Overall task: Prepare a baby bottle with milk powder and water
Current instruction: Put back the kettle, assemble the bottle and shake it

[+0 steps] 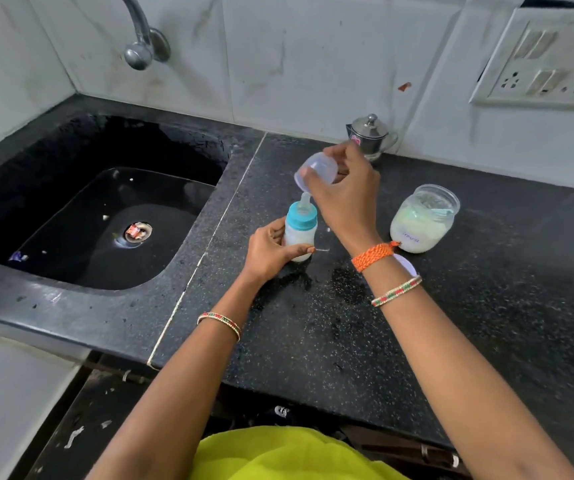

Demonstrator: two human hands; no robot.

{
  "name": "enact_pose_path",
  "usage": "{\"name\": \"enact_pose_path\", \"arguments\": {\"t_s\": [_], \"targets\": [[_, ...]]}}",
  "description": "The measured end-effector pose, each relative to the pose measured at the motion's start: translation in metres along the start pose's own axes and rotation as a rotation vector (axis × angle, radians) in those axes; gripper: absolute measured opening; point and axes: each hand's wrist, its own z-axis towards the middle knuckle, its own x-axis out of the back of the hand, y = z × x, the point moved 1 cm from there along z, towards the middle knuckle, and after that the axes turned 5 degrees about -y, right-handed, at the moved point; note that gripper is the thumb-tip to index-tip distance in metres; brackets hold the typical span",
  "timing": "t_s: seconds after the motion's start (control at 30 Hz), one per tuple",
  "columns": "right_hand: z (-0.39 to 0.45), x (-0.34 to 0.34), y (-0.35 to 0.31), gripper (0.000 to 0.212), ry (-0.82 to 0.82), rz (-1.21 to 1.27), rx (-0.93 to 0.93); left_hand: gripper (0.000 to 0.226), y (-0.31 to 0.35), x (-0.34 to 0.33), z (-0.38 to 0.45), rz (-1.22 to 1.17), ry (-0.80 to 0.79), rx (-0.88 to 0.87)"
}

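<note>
On your left you see a black stone sink [71,216] sunk into the speckled black granite counter [347,341], with scraps around its drain [138,232]. A curved steel tap [140,32] juts from the pale tiled wall [296,64]. On your right you have a white switch-and-socket plate [541,60].

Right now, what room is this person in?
Most likely a home kitchen: a black stone counter with a sunken sink, a wall tap above it, and a small steel pot by the tiles.
</note>
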Motion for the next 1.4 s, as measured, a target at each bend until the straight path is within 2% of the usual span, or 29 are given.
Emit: {"name": "enact_pose_path", "arguments": {"t_s": [0.13,0.27,0.5,0.77,0.87,1.03,1.13,1.3,1.4], "targets": [[-0.021,-0.012,-0.009,0.026,-0.126,-0.089,0.067,0.040,0.003,-0.001,-0.003,0.026,-0.004,-0.006],[-0.031,-0.019,0.007,0.024,-0.181,-0.189,0.047,0.035,0.006,0.000,-0.004,0.045,-0.009,-0.037],[-0.034,-0.015,0.014,0.021,-0.163,-0.243,0.116,0.044,0.007,0.001,-0.003,0.001,-0.038,-0.043],[-0.041,-0.027,0.026,0.020,-0.082,-0.289,0.229,0.043,0.005,0.003,-0.002,0.012,-0.042,-0.037],[-0.046,-0.040,0.032,0.026,-0.050,-0.322,0.214,0.033,0.005,0.003,-0.002,0.052,-0.013,-0.029],[-0.050,-0.048,0.038,0.034,-0.029,-0.324,0.214,0.032,0.006,0.004,-0.003,0.095,-0.014,-0.039],[-0.058,-0.047,0.041,0.052,-0.084,-0.291,0.150,0.024,0.009,0.002,-0.007,0.105,-0.018,-0.041],[-0.069,-0.039,0.048,0.080,-0.235,-0.351,0.085,0.032,0.012,0.001,-0.012,0.143,-0.038,-0.031],[-0.067,-0.034,0.046,0.087,-0.314,-0.349,0.042,0.051,0.013,0.009,-0.013,0.167,-0.172,0.010]]}}
